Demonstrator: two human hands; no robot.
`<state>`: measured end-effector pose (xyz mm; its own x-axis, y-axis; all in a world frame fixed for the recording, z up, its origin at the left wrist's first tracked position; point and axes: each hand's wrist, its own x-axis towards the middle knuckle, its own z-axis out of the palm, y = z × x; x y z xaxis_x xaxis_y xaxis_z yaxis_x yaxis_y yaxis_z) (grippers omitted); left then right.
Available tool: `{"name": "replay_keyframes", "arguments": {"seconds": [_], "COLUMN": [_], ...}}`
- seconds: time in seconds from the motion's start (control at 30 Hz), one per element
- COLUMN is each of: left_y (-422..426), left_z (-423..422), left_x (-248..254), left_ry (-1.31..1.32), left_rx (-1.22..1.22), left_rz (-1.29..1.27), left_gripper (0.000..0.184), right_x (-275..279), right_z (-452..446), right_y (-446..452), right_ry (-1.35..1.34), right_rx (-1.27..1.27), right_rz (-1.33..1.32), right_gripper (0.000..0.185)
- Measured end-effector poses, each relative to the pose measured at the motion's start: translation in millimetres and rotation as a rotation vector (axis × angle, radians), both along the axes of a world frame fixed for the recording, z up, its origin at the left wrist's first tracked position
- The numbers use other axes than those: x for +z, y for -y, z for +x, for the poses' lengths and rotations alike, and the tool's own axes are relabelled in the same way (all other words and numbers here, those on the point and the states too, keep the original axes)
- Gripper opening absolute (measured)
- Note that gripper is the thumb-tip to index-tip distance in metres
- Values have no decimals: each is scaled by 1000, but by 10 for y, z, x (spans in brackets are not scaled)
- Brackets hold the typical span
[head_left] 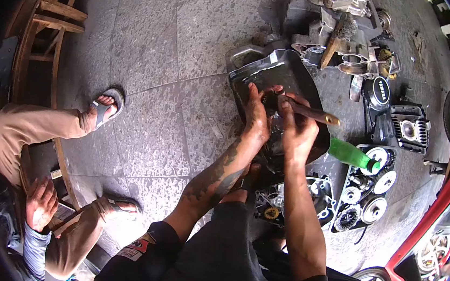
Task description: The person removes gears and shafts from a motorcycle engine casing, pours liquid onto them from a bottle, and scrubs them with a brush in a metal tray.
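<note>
Over a black plastic basin (242, 77), my left hand (258, 116) is closed on a small toothed metal part (266, 96), probably a gear, mostly covered by the fingers. Close beside it, my right hand (297, 131) grips a brush (317, 114) by its brown wooden handle, whose end points right. The brush's head is at the metal part; its bristles are hard to make out. Dark wet liquid seems to lie in the basin.
A green bottle (349, 153) lies right of the basin, near a tray of gears (351, 195). Engine casings (347, 49) with a wire brush (338, 40), a YAMAHA cover (379, 93) and a cylinder (410, 130) lie beyond. Another person (47, 129) sits left; a red motorcycle (417, 229) stands right.
</note>
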<state>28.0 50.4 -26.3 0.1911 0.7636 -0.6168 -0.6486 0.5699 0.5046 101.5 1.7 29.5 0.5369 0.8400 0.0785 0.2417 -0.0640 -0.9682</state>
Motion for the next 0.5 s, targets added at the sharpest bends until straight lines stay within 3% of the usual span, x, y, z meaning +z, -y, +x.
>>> {"name": "replay_keyframes", "arguments": {"seconds": [0.07,0.2,0.27,0.33,0.37,0.4,0.47,0.5], "left_y": [-5,21,60,69,77,24,-1,-17], "left_z": [15,-24,4,42,63,41,37,-44], "left_x": [-63,-42,-100,-11,-11,-227,-174,-228], "left_ry": [1,115,76,-7,57,166,54,68], "left_rx": [-21,37,28,-32,-62,-96,-55,-60], "left_rz": [-5,-39,83,18,70,50,107,135], "left_gripper": [75,76,75,77,76,74,70,68], "right_x": [67,114,143,158,155,162,-1,15], "right_z": [-32,90,106,168,156,136,140,98], "right_y": [56,203,122,29,30,52,142,163], "right_ry": [91,241,217,130,174,177,106,57], "right_rx": [87,156,75,73,112,149,200,176], "right_rz": [-198,-274,-194,-62,-233,-78,-202,-112], "right_gripper": [20,19,19,20,18,18,19,20]}}
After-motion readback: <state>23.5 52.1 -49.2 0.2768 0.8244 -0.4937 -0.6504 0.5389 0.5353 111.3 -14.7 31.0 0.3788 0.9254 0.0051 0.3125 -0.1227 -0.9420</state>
